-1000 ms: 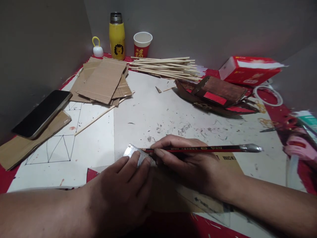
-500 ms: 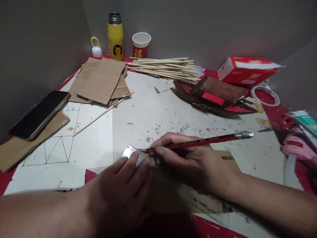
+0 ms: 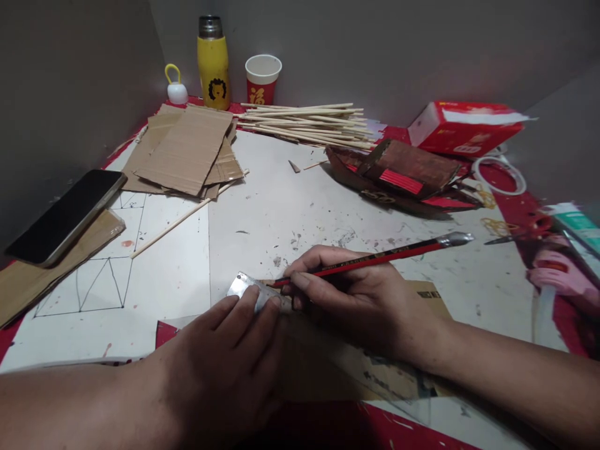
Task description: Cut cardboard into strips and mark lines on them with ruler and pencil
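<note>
My left hand point(image 3: 234, 356) holds down a shiny metal ruler point(image 3: 239, 284) with its fingertips; one end with a small hole sticks out past the fingers. My right hand point(image 3: 351, 300) grips a red and black pencil point(image 3: 389, 255) between thumb and fingers, close to its point. The pencil tip is at the ruler's upper edge, and its silvery blunt end points up and right. Under both hands lies a brown piece of cardboard point(image 3: 323, 372) with some dark print at its right side. Most of the ruler is hidden by my fingers.
Cardboard pieces point(image 3: 182, 150), a phone point(image 3: 65, 215) and a thin stick point(image 3: 178, 225) lie left. Behind are a yellow bottle point(image 3: 213, 72), paper cup point(image 3: 262, 81) and stick pile point(image 3: 309, 125). A brown model boat point(image 3: 398, 178), tissue pack point(image 3: 469, 128) and pink glue gun point(image 3: 557, 265) are right.
The whole scene has shifted slightly left and up in view. Both hands keep their grip, the pencil tip staying by the ruler's edge.
</note>
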A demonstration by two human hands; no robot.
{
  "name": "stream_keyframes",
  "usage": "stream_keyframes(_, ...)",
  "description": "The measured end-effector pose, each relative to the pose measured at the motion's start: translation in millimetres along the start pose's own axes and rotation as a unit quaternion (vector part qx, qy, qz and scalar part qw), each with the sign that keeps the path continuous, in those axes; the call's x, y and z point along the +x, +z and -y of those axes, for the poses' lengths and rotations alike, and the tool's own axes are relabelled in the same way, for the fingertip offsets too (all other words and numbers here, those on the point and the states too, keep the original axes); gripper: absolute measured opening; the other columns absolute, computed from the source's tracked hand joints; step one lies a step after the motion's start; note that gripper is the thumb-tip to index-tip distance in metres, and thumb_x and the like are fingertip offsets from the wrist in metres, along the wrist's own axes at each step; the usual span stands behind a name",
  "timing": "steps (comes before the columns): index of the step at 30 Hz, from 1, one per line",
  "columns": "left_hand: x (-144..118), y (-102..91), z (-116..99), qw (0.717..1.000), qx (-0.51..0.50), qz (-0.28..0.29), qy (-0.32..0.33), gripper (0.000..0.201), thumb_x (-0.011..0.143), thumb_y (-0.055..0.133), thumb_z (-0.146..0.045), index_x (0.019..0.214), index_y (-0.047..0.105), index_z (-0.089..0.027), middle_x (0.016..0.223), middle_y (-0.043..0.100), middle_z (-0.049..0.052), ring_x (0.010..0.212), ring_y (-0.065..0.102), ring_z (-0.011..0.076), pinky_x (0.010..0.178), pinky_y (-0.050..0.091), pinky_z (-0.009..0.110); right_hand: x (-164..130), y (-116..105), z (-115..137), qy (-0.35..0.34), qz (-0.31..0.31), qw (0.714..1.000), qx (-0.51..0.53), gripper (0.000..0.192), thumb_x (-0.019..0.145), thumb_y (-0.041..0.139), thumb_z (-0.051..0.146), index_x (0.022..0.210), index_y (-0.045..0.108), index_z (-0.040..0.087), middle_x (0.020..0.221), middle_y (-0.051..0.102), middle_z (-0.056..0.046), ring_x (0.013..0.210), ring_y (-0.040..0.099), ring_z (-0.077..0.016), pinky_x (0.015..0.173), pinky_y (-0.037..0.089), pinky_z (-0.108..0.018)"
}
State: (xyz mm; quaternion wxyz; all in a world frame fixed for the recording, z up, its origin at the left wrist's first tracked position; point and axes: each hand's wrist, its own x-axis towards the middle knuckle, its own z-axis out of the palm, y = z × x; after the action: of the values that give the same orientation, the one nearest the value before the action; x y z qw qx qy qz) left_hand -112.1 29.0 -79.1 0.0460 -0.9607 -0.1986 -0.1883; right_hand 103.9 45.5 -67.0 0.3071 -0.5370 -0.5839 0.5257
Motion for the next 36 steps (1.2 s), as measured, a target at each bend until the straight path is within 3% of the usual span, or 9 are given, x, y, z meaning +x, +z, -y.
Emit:
stream_keyframes(21, -6, 7.3, -3, 1.000, -0.008, -0.013, -0.016, 0.039, 0.097, 0.045, -0.028, 0.123, 0.065, -0.006, 0.127, 0.070, 0.014, 0.121, 0.063, 0.0324, 0.098, 0.052, 0.043, -10, -17, 3, -0.161, 0.008, 0.971, -0.177, 0.019, 0.095, 0.054, 0.019, 0.079, 0.064, 0.018, 0.067, 0.064, 0.001, 0.059, 0.057, -0.0098, 0.053, 0.045, -0.021)
stream_keyframes(30, -5, 7.8, -5, 0.999, -0.013, -0.022, -0.021, 0.038, 0.100, 0.042, -0.024, 0.123, 0.065, -0.005, 0.128, 0.070, 0.015, 0.120, 0.063, 0.0330, 0.100, 0.050, 0.044, -26, -26, 6, -0.126, 0.037, 0.959, -0.251, 0.015, 0.097, 0.055, 0.024, 0.089, 0.066, 0.021, 0.074, 0.069, 0.001, 0.061, 0.061, -0.0106, 0.054, 0.046, -0.022)
stream_keyframes(36, -6, 5.8, -4, 1.000, -0.011, -0.004, -0.014, 0.039, 0.101, 0.043, -0.028, 0.123, 0.064, -0.005, 0.130, 0.068, 0.017, 0.121, 0.063, 0.0340, 0.100, 0.049, 0.044, -33, -25, 10, -0.151, 0.036, 0.954, -0.256, 0.014, 0.098, 0.054, 0.021, 0.091, 0.065, 0.021, 0.081, 0.072, -0.001, 0.067, 0.067, -0.0131, 0.059, 0.052, -0.024)
